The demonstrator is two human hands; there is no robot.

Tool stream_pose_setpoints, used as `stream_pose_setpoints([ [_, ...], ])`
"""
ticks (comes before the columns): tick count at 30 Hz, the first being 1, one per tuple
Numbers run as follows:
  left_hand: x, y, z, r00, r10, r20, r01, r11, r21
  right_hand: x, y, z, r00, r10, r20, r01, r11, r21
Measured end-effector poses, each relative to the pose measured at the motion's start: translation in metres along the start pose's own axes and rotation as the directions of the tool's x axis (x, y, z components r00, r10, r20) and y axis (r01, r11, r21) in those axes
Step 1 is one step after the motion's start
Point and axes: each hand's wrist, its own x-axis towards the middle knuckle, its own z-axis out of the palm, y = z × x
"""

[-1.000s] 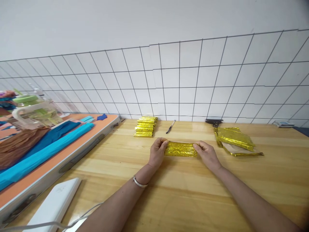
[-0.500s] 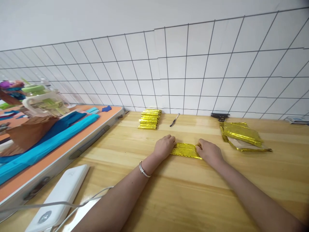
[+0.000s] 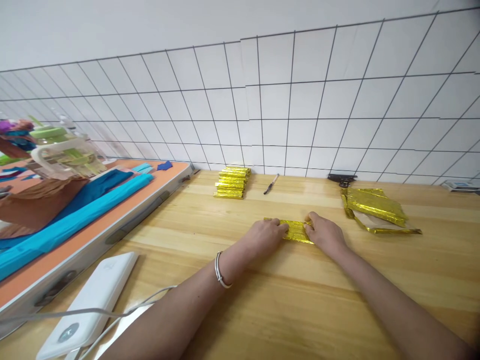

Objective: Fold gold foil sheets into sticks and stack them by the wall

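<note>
A folded strip of shiny gold foil (image 3: pixel 297 232) lies flat on the wooden table between my hands. My left hand (image 3: pixel 265 235) rests over its left part, fingers held together and pressed onto it; the strip's far left corner shows beyond the knuckles. At the right end, my right hand (image 3: pixel 323 232) pinches the foil, its thumb on the near side. My palms hide how far the fingers reach under the foil. Further back sits a row of folded gold foil pieces (image 3: pixel 232 183), and to the right a loose pile of gold foil sheets (image 3: pixel 377 206).
A pen (image 3: pixel 271 184) and a black clip (image 3: pixel 342 179) lie near the white gridded wall. On the left stands an orange-topped board (image 3: pixel 165 184) with blue and brown cloth and a green-lidded jug (image 3: pixel 63 152). A white power bank (image 3: pixel 92 300) with cables lies front left.
My left hand has slid right, from the strip's left end onto its middle, covering more foil. My right hand stays at the right end. The view has shifted slightly.
</note>
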Motion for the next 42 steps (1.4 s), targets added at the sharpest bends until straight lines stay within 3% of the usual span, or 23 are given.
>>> stream_pose_setpoints([
  [5,-0.021,0.025,0.014,0.997,0.019,-0.069,-0.013,0.996,0.084,0.001,0.002,-0.001,0.999,-0.032,-0.012,0.032,0.999,-0.013],
  [9,-0.029,0.027,0.017,1.000,-0.007,-0.027,0.010,0.994,0.106,-0.006,-0.006,-0.008,0.988,-0.112,-0.105,0.108,0.993,-0.036],
  [12,-0.029,0.027,0.018,1.000,-0.022,-0.002,0.022,0.990,0.140,-0.016,-0.023,-0.004,0.918,-0.314,-0.245,0.311,0.949,-0.049],
  [15,-0.029,0.028,0.020,1.000,-0.014,0.018,0.011,0.989,0.151,-0.025,-0.038,0.011,0.828,-0.537,-0.164,0.545,0.838,0.006],
  [17,-0.030,0.026,0.020,1.000,-0.001,0.011,-0.001,0.991,0.132,-0.029,-0.042,0.022,0.803,-0.589,-0.096,0.594,0.803,0.045],
  [24,-0.035,-0.003,0.008,0.994,0.098,-0.047,-0.102,0.992,-0.073,-0.032,-0.040,0.030,0.833,-0.551,-0.050,0.552,0.833,0.031],
  [28,-0.032,-0.014,0.009,0.988,0.128,-0.085,-0.141,0.976,-0.164,-0.031,-0.040,0.033,0.828,-0.560,-0.024,0.560,0.828,-0.003],
  [33,-0.036,-0.009,0.023,0.995,0.030,-0.100,-0.030,1.000,-0.005,-0.030,-0.041,0.036,0.826,-0.564,-0.028,0.563,0.826,-0.034],
  [38,-0.040,-0.008,0.025,0.999,0.040,-0.035,-0.036,0.993,0.110,-0.028,-0.038,0.034,0.830,-0.558,-0.011,0.558,0.830,-0.019],
  [42,-0.040,-0.011,0.023,0.999,0.040,0.007,-0.041,0.989,0.145,-0.023,-0.025,0.033,0.864,-0.504,-0.002,0.504,0.864,-0.015],
])
